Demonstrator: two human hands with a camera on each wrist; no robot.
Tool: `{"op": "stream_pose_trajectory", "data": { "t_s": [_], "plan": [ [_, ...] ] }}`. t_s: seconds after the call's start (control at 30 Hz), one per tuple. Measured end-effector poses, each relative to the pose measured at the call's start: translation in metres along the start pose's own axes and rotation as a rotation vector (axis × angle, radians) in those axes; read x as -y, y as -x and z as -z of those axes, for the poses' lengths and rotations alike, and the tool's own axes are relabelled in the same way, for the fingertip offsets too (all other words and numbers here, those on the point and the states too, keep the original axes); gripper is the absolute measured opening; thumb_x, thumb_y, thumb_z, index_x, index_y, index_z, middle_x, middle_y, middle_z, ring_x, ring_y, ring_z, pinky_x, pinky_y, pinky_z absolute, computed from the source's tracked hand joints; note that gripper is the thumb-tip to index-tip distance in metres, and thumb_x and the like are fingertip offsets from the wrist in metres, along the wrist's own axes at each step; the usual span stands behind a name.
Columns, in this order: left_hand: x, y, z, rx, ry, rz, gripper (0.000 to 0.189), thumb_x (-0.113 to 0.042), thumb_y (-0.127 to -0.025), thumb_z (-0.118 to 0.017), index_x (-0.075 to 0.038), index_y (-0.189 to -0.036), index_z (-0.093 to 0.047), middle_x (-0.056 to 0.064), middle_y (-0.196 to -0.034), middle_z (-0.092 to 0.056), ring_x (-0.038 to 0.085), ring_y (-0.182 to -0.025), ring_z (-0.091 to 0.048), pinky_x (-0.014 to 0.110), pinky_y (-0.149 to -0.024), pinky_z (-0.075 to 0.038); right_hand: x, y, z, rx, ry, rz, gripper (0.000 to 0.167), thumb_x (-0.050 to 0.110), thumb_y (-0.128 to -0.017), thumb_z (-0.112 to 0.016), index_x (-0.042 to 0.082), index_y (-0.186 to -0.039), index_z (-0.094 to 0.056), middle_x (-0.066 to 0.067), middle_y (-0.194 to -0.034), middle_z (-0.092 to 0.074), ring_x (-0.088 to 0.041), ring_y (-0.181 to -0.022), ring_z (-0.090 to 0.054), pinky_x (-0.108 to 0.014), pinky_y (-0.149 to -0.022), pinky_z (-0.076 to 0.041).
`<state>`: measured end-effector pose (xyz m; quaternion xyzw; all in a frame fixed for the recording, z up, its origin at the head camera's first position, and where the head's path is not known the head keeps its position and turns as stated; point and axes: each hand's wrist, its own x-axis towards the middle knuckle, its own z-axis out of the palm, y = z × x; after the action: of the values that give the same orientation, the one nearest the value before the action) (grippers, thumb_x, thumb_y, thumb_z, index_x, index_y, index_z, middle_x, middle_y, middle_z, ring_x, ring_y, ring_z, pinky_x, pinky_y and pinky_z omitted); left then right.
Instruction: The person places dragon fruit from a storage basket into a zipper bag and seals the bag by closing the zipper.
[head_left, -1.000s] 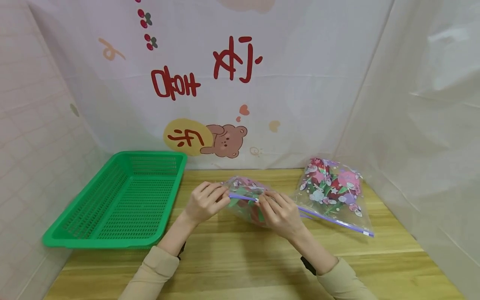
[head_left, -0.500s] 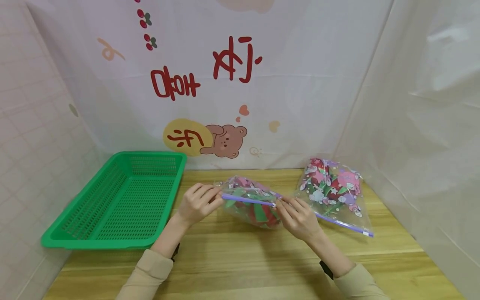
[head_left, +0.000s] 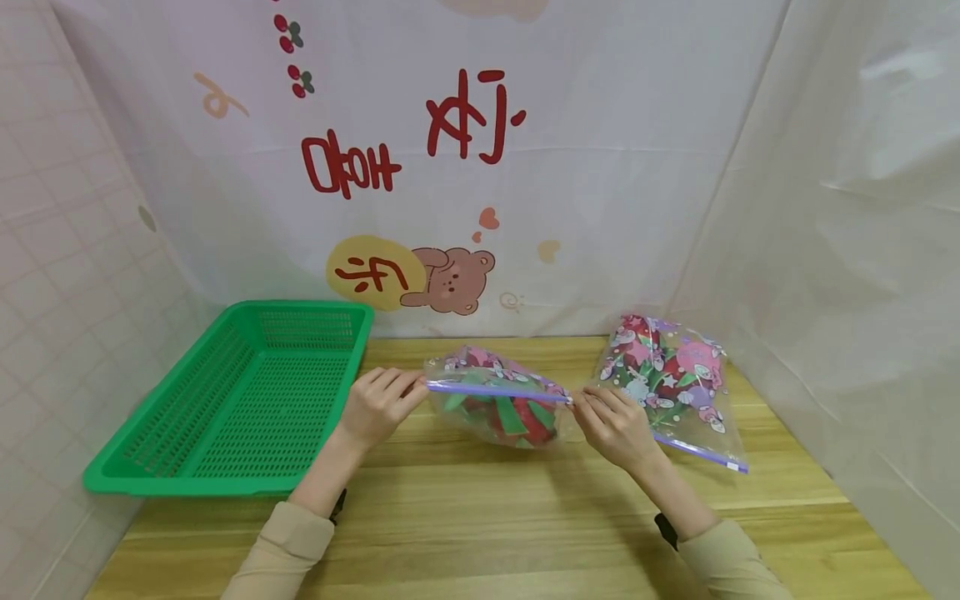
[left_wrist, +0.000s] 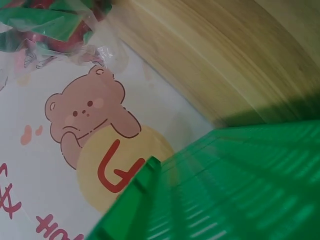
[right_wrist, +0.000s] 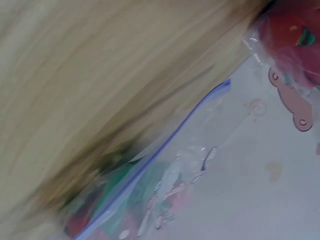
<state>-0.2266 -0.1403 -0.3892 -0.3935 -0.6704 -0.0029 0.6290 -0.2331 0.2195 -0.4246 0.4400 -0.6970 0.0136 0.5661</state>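
A clear zip bag [head_left: 498, 417] printed with pink shapes bulges with red and green items between my hands. Its purple zip strip [head_left: 498, 392] runs nearly straight across. My left hand [head_left: 381, 406] pinches the strip's left end. At the right end, my right hand [head_left: 617, 425] pinches the strip by its white slider, fingertips partly covering it. Part of this bag [left_wrist: 55, 30] shows top left in the left wrist view. Behind my right hand lies a second, similar zip bag [head_left: 675, 387], filled with red, pink and green items. Neither hand shows in the wrist views.
A green plastic basket [head_left: 202, 485] with slotted walls stands at the left, close by my left forearm. The wooden table [head_left: 480, 533] ends at a printed cloth backdrop [head_left: 600, 183]. Pale sheets [head_left: 847, 275] hang at both sides.
My right hand has slid rightward along the zip strip with the slider, from its middle to its right end. My left hand has shifted slightly left. The strip is now stretched straighter.
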Motion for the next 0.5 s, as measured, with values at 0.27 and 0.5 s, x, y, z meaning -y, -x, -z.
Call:
{"op": "stream_pose_trajectory", "data": {
  "t_s": [0.27,0.5],
  "plan": [
    [0.003,0.005,0.004,0.031,-0.003,0.024,0.024,-0.007,-0.095,-0.053,-0.008,-0.073,-0.062,0.003,-0.068,-0.069,0.018,-0.056,-0.063,0.027,-0.046,-0.047,-0.011,0.017,0.004,0.034,0.012,-0.029,0.024,0.010,-0.093,-0.054,-0.004,-0.082,-0.070,-0.011,-0.071,-0.072,-0.028,-0.067,-0.068,-0.036,-0.054,-0.055],
    [0.003,0.007,0.006,0.075,-0.002,0.054,0.028,-0.009,-0.097,-0.050,-0.009,-0.073,-0.064,0.003,-0.069,-0.070,0.017,-0.057,-0.064,0.026,-0.048,-0.049,-0.014,0.019,0.007,0.051,0.005,-0.052,0.023,0.010,-0.092,-0.054,-0.004,-0.084,-0.070,-0.012,-0.071,-0.072,-0.028,-0.066,-0.067,-0.035,-0.051,-0.053]
  ]
}}
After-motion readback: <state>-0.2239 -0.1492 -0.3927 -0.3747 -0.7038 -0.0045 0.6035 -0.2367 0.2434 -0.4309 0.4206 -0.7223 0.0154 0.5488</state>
